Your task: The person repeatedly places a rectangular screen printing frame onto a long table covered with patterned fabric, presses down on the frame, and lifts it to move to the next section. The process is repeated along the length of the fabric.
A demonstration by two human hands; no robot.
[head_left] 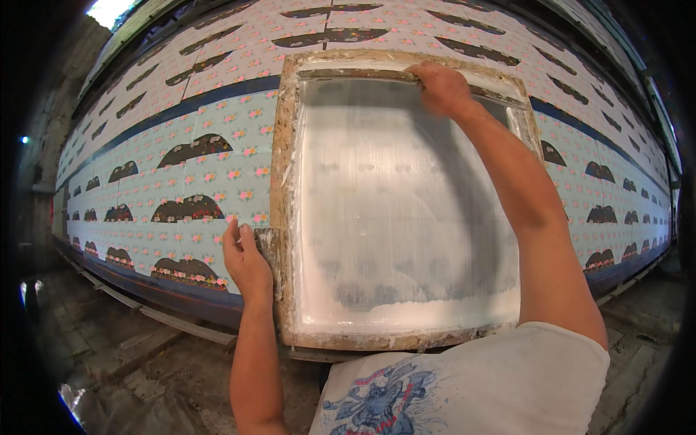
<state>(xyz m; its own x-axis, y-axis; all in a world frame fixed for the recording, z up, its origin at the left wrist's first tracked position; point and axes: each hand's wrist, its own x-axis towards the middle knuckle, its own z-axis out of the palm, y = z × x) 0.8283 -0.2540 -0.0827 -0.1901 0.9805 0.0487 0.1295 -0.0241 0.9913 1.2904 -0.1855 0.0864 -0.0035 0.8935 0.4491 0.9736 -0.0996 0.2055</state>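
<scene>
A wood-framed printing screen (278, 174) lies on patterned fabric, its mesh (406, 203) smeared with white paste. My right hand (444, 88) is closed round a long, narrow squeegee (355, 75) at the far end of the screen, inside the frame. White paste pools along the near end of the mesh. My left hand (249, 264) is beside the left side of the frame, next to a worn wooden block (269, 250) that sticks out from it. Its fingers point up and apart, with nothing seen in them.
Pale blue fabric (243, 159) with pink flowers and dark curved shapes stretches to both sides along a long table. Beyond a dark blue band (196, 97) runs similar pink fabric (239, 43). A rail (188, 332) follows the table's near edge.
</scene>
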